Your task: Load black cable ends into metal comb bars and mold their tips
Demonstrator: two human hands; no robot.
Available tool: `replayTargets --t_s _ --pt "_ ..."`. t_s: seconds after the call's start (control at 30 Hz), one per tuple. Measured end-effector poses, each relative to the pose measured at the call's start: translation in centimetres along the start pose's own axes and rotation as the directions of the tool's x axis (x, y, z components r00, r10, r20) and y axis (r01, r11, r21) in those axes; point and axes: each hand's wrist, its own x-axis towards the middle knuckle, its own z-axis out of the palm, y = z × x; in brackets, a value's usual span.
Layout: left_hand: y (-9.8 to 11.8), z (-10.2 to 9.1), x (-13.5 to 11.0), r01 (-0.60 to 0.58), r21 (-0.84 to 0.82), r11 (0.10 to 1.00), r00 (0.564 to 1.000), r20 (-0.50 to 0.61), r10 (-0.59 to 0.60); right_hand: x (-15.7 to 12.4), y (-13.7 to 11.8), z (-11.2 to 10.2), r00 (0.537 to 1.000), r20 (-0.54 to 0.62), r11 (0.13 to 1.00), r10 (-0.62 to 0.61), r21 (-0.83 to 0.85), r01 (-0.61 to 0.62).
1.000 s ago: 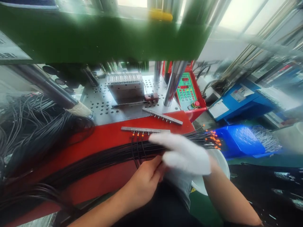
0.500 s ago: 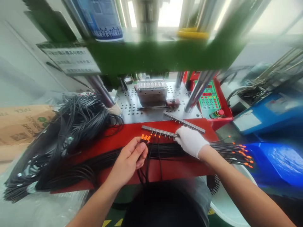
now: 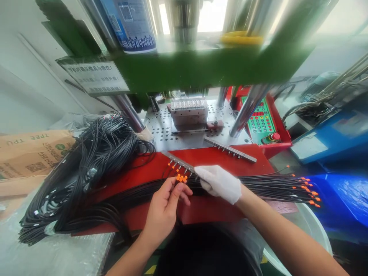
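Observation:
My bare left hand (image 3: 165, 205) pinches several black cables by their ends, and their orange tips (image 3: 181, 178) stick up above the thumb and fingers. My right hand (image 3: 220, 183), in a white glove, is closed on the right end of a metal bar with a row of small pins (image 3: 181, 162). A few orange cable tips (image 3: 172, 165) sit along the left part of that bar's pins. The left hand's tips are just below the bar. A second pinned metal bar (image 3: 230, 149) lies on the red table (image 3: 138, 168), behind the gloved hand.
A bundle of black cables (image 3: 258, 188) with orange ends runs across the table. A large cable heap (image 3: 106, 142) lies at left by a brown bag (image 3: 34, 153). Behind stand a green press (image 3: 201, 69), a metal mold block (image 3: 189, 113) and a red control box (image 3: 261, 119). A white bucket (image 3: 319, 230) is below right.
My gloved right hand has moved left and slightly nearer with the pinned bar, which now slopes more steeply. The view has shifted a little. My left hand still grips the cables.

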Motion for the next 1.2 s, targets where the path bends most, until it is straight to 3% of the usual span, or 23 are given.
replayTargets --t_s 0.1,0.17,0.4,0.97,1.2 --pt "-0.2 0.3 -0.2 -0.022 0.095 0.995 1.000 -0.001 0.022 -1.7 -1.1 0.6 0.985 -0.073 0.987 -0.155 0.021 0.156" --pt "-0.1 0.6 -0.3 -0.052 0.166 0.985 0.999 0.007 0.051 -2.7 -1.8 0.7 0.975 -0.114 0.980 -0.191 0.032 0.195" --pt "0.1 1.4 -0.2 -0.139 0.272 0.952 0.990 0.046 0.131 -4.0 -2.1 0.8 0.971 -0.152 0.977 -0.184 0.077 0.197" --pt "0.6 1.4 -0.4 -0.160 0.285 0.945 0.987 0.078 0.144 -4.2 -2.3 0.8 0.975 -0.153 0.983 -0.163 0.054 0.173" --pt "0.9 1.6 -0.4 -0.146 0.345 0.927 0.989 0.059 0.134 -4.0 -2.0 0.9 0.967 -0.167 0.981 -0.192 -0.029 0.189"
